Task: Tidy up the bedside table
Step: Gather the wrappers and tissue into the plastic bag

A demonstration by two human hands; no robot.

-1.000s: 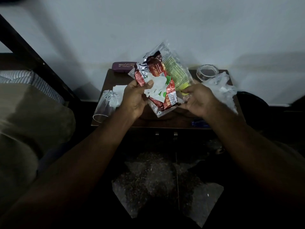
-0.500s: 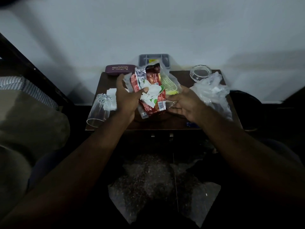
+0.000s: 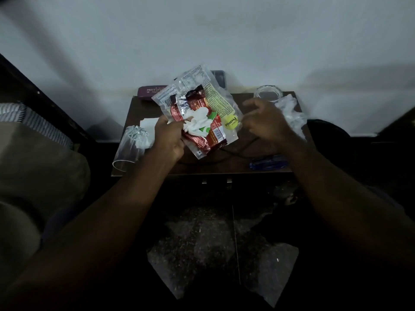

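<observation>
Bedside table: standing straight ahead in dim light, backing onto a pale wall.
Left hand: holding a bundle of wrappers above the middle of the tabletop, fingers and thumb clamping its lower left edge.
Right hand: hovering just beside the bundle, fingers loosely curled and apart, gripping nothing.
Drinking glass: lying on its side at the table's left edge.
Jar: sitting at the back right corner.
Purple case: lying at the back left.
</observation>
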